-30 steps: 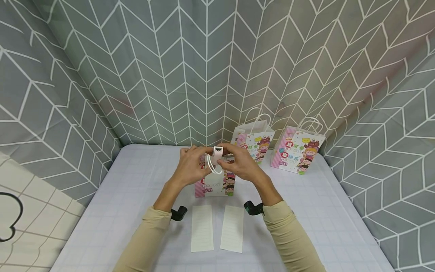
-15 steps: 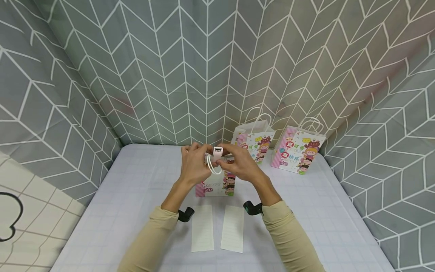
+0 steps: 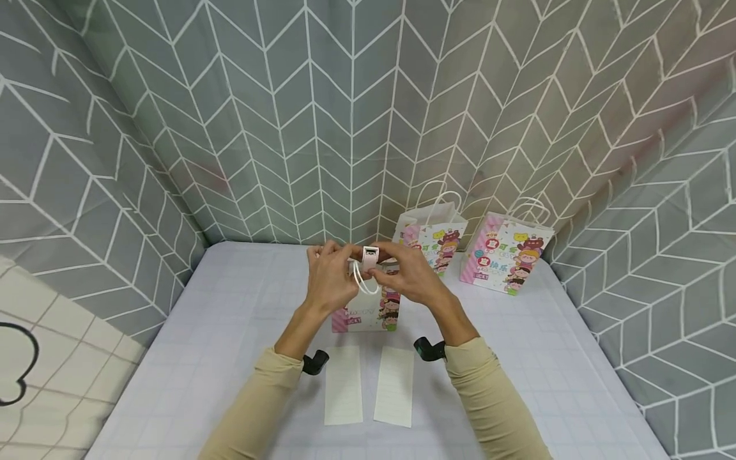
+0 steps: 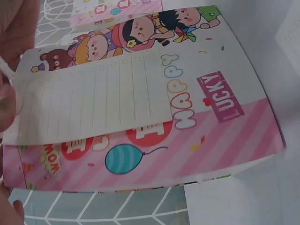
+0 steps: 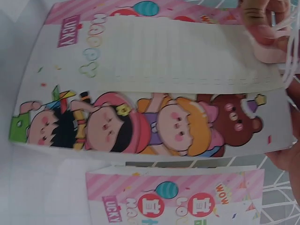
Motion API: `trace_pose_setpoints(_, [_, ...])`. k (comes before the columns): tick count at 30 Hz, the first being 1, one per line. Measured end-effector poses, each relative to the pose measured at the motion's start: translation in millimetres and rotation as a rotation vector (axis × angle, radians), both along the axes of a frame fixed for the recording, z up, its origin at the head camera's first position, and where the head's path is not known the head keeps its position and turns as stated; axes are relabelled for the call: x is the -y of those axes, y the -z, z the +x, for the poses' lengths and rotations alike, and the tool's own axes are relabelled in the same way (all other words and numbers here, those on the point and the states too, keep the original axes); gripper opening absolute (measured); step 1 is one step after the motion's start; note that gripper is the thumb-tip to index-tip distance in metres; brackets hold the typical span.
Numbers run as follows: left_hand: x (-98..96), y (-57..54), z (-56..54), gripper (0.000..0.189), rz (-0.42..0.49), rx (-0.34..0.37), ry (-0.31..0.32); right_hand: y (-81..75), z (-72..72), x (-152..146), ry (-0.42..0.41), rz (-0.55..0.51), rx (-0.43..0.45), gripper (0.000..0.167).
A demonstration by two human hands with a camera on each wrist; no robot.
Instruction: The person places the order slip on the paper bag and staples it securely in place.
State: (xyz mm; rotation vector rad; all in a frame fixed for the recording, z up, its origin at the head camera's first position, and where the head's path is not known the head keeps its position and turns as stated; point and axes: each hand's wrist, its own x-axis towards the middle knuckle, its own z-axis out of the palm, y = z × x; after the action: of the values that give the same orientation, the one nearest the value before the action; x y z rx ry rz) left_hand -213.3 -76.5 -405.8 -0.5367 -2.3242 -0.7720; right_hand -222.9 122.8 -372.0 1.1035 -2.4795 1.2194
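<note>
A paper gift bag [image 3: 388, 313] with pink stripes and cartoon figures stands upright at the middle of the table. Against its front lies a lined cream note sheet [image 4: 93, 98], its upper end at the bag's top edge. My left hand [image 3: 330, 281] grips that top edge, with the thumb pressing on the sheet in the left wrist view. The right hand [image 3: 414, 275] holds a small pink and white stapler [image 3: 370, 257] over the same edge. White loop handles [image 3: 363, 281] hang forward between both hands. How far the stapler's mouth reaches over the sheet is hidden.
Two similar gift bags, one [image 3: 431, 236] behind the right hand and another [image 3: 506, 255] farther right, stand at the back. Two loose note sheets, a left one [image 3: 344, 383] and a right one [image 3: 393, 386], lie between the forearms. A patterned grey curtain [image 3: 322, 128] borders the table.
My left hand and forearm have shifted slightly right, closer to the stapler. The right hand keeps its place, and the bags and loose sheets have stayed put.
</note>
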Motion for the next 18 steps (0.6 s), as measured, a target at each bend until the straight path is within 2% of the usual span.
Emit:
trace_pose_setpoints(9, [12.1, -0.2, -0.6, 0.055, -0.004, 0.054, 0.127, -0.7, -0.5, -4.4, -0.002, -0.022, 0.071, 0.041])
trace_pose_setpoints(13, [17.7, 2.7, -1.5, 0.06, -0.011, 0.083, 0.151, -1.4, 1.3, -5.1, -0.007, -0.03, 0.093, 0.043])
trace_pose_setpoints(18, [21.0, 3.0, -0.5, 0.056, 0.004, 0.106, 0.164, -2.3, 2.4, -5.8, 0.003, -0.038, 0.098, 0.043])
